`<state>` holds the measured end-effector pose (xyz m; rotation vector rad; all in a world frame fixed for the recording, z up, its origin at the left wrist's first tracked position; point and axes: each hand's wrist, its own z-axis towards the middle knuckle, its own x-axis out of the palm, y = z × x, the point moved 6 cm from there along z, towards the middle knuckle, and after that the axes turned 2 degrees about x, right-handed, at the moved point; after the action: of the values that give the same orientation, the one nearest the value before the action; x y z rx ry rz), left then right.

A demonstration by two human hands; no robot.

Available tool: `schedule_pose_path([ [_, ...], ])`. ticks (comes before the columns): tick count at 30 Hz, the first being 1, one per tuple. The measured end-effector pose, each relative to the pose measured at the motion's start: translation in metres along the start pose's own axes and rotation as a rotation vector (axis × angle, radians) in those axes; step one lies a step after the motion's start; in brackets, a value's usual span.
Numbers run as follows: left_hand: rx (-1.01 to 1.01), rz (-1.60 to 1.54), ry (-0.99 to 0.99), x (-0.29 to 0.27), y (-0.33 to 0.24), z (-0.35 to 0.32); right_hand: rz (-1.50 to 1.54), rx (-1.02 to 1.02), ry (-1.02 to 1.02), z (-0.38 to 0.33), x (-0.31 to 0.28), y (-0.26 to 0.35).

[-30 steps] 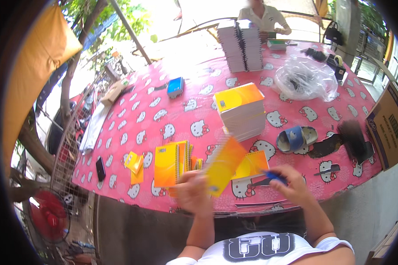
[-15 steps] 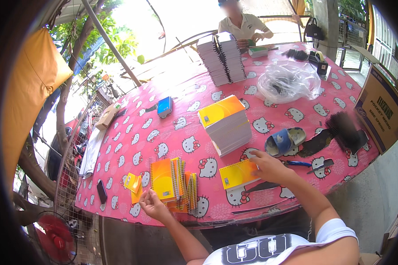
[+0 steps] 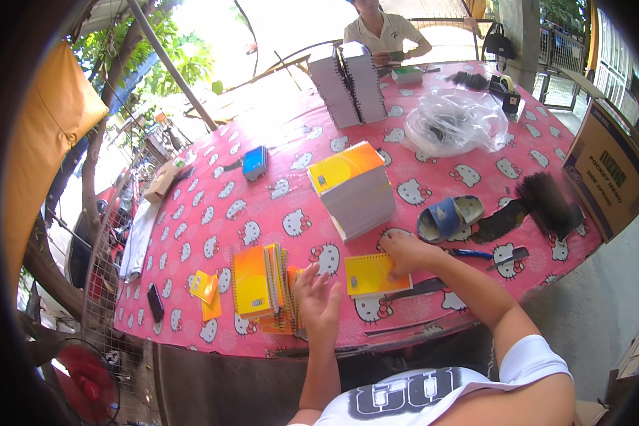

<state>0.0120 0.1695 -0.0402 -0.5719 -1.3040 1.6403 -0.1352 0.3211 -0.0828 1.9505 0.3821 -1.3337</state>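
Note:
A yellow-orange spiral notebook (image 3: pixel 366 275) lies near the front edge of the table. My right hand (image 3: pixel 408 253) bends over its upper right part, thumb on the cover and fingers at the coil edge. Left of it, my left hand (image 3: pixel 318 302) is raised with fingers apart and nothing in them. It stands beside a stack of yellow-orange spiral notebooks (image 3: pixel 253 282), covering part of the stack's right side. Behind, a tall block of yellow-orange covers and white pages (image 3: pixel 355 195) stands on the pink tablecloth.
Two tall spiral-bound stacks (image 3: pixel 348 85) stand farther back, near a seated co-worker (image 3: pixel 383 35). At right are a plastic bag (image 3: pixel 456 128), a blue slipper (image 3: pixel 444 219), a black brush (image 3: pixel 547 206) and a cardboard box (image 3: pixel 607 170). A phone (image 3: pixel 155 303) lies at left.
My left hand has moved right, from the front of the notebook stack to its right side, and its fingers have spread. My right hand has shifted slightly over the single notebook.

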Motion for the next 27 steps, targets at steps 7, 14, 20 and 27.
schedule_pose_path([
  [7,-0.05,0.278,0.199,0.023,0.041,-0.016,0.146,-0.226,-0.559,-0.07,-0.014,0.042],
  [14,0.241,0.601,0.322,0.022,0.039,-0.02,1.009,-0.125,-0.407,-0.063,0.036,0.002],
  [20,0.117,0.578,0.241,0.018,0.047,-0.019,1.134,-0.05,-0.365,-0.049,0.049,0.001],
  [27,0.395,0.963,0.278,0.058,0.016,-0.015,0.798,-0.064,-0.409,-0.065,0.036,0.009],
])
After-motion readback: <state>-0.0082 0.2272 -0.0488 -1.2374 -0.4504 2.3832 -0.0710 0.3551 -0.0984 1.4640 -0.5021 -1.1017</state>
